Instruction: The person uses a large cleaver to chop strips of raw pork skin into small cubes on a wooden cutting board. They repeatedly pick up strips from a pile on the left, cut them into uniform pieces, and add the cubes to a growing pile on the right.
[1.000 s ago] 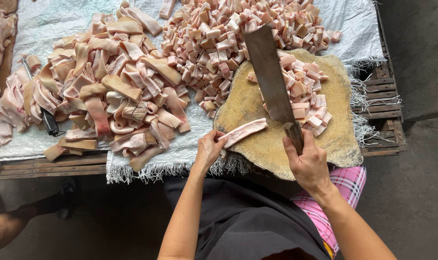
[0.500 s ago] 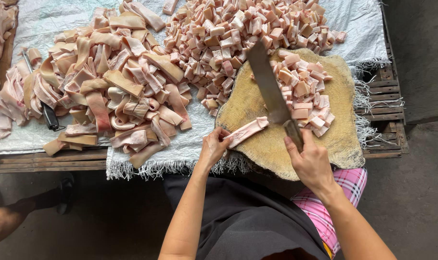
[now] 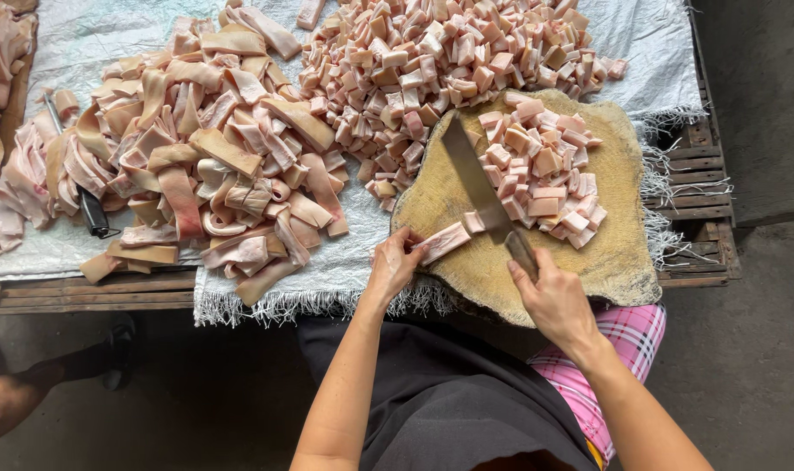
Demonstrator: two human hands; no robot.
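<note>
- Two hands on it: left hand pinches the near end of the strip, which lies flat on the block at its near-left side.
- Right hand is wrapped tight round the cleaver handle, blade edge down on the strip's far end.
- Tip I'd give: keep left fingertips curled back from the blade and feed the strip in even steps.
- Cut cubes are crowding the block, so I'd push them onto the sheet on the bench.
- Uncut strips sit well to the left.
</note>
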